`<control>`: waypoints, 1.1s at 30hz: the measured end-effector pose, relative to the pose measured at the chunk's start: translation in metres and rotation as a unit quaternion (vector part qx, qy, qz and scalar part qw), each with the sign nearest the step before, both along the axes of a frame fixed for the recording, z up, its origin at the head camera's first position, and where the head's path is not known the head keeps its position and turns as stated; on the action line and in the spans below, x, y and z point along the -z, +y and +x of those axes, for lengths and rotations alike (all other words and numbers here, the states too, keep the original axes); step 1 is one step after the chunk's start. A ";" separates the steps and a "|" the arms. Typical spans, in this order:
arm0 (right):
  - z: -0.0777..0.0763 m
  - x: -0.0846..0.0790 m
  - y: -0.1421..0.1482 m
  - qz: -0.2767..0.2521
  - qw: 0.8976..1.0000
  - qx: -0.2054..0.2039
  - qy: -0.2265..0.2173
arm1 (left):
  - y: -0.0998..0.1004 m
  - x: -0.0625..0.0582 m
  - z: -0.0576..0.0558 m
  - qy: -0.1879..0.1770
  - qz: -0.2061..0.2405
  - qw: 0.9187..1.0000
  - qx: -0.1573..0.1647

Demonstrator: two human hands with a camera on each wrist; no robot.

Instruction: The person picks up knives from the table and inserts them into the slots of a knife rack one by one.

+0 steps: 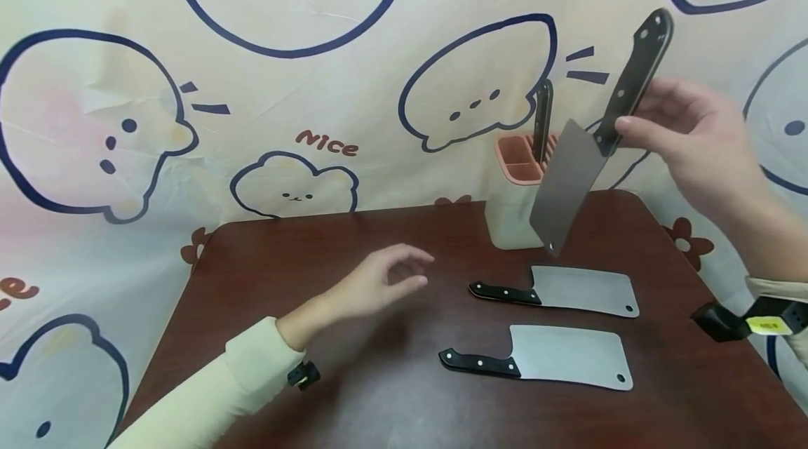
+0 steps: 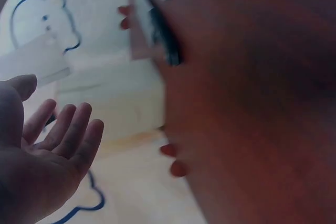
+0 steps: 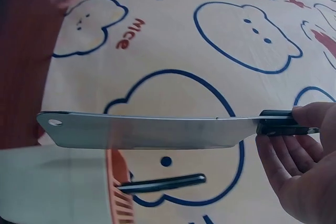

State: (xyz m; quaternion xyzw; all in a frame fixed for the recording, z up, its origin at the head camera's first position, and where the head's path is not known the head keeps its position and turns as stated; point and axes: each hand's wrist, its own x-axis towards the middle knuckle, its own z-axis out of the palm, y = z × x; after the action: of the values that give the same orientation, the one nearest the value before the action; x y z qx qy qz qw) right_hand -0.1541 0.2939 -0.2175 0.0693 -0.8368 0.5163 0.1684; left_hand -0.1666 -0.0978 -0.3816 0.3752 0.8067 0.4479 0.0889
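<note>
My right hand point(image 1: 701, 133) pinches the black riveted handle of a cleaver point(image 1: 571, 179) between thumb and fingers. The blade tilts down to the left in the head view, overlapping the knife block point(image 1: 511, 217), a pale holder with an orange slotted top. Another black-handled knife point(image 1: 542, 119) stands in its slots. In the right wrist view the held cleaver point(image 3: 157, 131) lies across the picture, its hole at the far end. Over the table, my left hand point(image 1: 379, 280) holds nothing, fingers loosely bent; the left wrist view shows its palm and spread fingers point(image 2: 63, 129).
Two more cleavers lie flat on the brown wooden table point(image 1: 353, 393), handles to the left: the farther cleaver point(image 1: 583, 290) and the nearer cleaver point(image 1: 568, 354). A cartoon-printed cloth point(image 1: 353, 105) hangs behind the table. A dark cable point(image 1: 631, 168) runs behind the right hand.
</note>
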 end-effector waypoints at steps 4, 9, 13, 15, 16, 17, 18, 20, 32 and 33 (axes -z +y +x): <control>-0.003 -0.009 0.008 -0.060 0.997 -0.025 0.037 | 0.002 0.016 0.009 -0.016 -0.018 1.000 0.019; -0.006 -0.021 0.014 -0.073 0.995 -0.015 0.059 | 0.008 0.031 0.019 -0.031 -0.035 0.998 0.031; -0.009 -0.031 0.017 -0.092 0.993 -0.013 0.079 | 0.012 0.040 0.025 -0.039 -0.045 0.997 0.039; -0.012 -0.036 0.017 -0.079 0.993 0.000 0.083 | 0.015 0.045 0.027 -0.044 -0.052 0.997 0.045; -0.013 -0.038 0.016 -0.060 0.995 0.018 0.078 | 0.017 0.048 0.028 -0.042 -0.055 0.996 0.049; -0.013 -0.040 0.015 -0.045 0.996 0.031 0.073 | 0.019 0.051 0.028 -0.044 -0.057 0.996 0.052; -0.014 -0.042 0.014 -0.029 0.996 0.045 0.068 | 0.021 0.054 0.029 -0.045 -0.059 0.996 0.054; -0.016 -0.045 0.012 -0.023 0.996 0.052 0.065 | 0.024 0.060 0.032 -0.043 -0.064 0.995 0.060; -0.041 -0.050 0.004 -0.071 0.995 0.044 0.052 | 0.047 0.093 0.043 -0.022 -0.097 0.990 0.096; -0.043 -0.050 0.004 -0.073 0.995 0.047 0.048 | 0.048 0.095 0.044 -0.020 -0.098 0.990 0.097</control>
State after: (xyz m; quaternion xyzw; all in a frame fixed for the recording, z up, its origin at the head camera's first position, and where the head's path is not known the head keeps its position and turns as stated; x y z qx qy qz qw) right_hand -0.1972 0.2981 -0.1679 0.0422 -0.7905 0.5632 0.2369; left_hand -0.1230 -0.0494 -0.4764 0.4326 0.8042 0.3636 0.1843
